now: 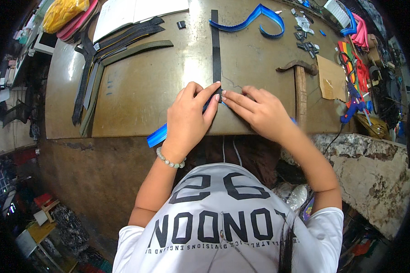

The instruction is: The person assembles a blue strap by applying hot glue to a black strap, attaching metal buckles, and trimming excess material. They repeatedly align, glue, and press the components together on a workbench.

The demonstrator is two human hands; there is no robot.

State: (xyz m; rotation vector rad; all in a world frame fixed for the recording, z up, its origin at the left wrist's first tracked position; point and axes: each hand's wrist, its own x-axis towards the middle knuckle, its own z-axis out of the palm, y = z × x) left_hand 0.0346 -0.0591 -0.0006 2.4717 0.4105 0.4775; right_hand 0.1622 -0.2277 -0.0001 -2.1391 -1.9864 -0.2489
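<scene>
A black webbing strap [216, 54] runs lengthwise down the table and ends at my hands. My left hand [189, 113] pinches its near end between thumb and index finger. A blue ribbed strip [157, 135] passes beneath that hand, its left end hanging over the table's front edge, with a bit of blue showing by the fingertips. From the other side my right hand [258, 111] presses its fingertips together at the same strap end; its thumb is hidden. Another blue ribbed strip [241, 27] lies curled across the strap's far part.
A hammer [300, 91] rests right of my hands, beside a brown cardboard piece [331, 78]. Small black pieces [308, 47] are scattered at the far right. Bundled dark straps [123, 41] lie at the left, near an open notebook [127, 16]. The brown table [141, 100] has its edge near me.
</scene>
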